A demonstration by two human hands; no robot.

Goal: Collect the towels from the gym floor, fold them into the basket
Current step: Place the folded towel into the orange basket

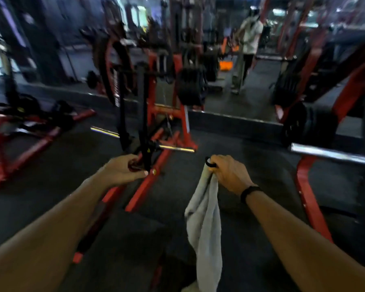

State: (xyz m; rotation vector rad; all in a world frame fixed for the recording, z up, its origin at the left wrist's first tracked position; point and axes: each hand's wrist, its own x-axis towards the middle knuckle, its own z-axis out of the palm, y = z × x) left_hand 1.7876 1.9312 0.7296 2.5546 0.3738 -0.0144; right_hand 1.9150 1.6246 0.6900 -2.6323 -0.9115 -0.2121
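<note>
Grey terry cloth hangs from the right hand (227,175): a long pale grey towel (204,228) is bunched at its top end inside the curled fingers and drops straight down, clear of the dark rubber gym floor (236,144), until it runs out past the bottom edge of the view. The same fist also grips a small black loop (209,162) that sticks out above the knuckles; what it belongs to cannot be told. A black band (250,192) circles the right wrist.

To the left, the left hand (122,170) reaches forward with its fingers curled round a small dark reddish thing at the foot of a black upright post (143,114) on a red steel machine frame (156,178); blur hides exactly what is pinched.

Near the right edge of the floor, a chrome barbell (333,154) loaded with black weight plates (303,125) rests on a red rack (310,199). Along the far edge a wall mirror (259,91) reflects a standing person in a pale top (251,36) and an orange object (226,65) low beside them, too blurred to name.
</note>
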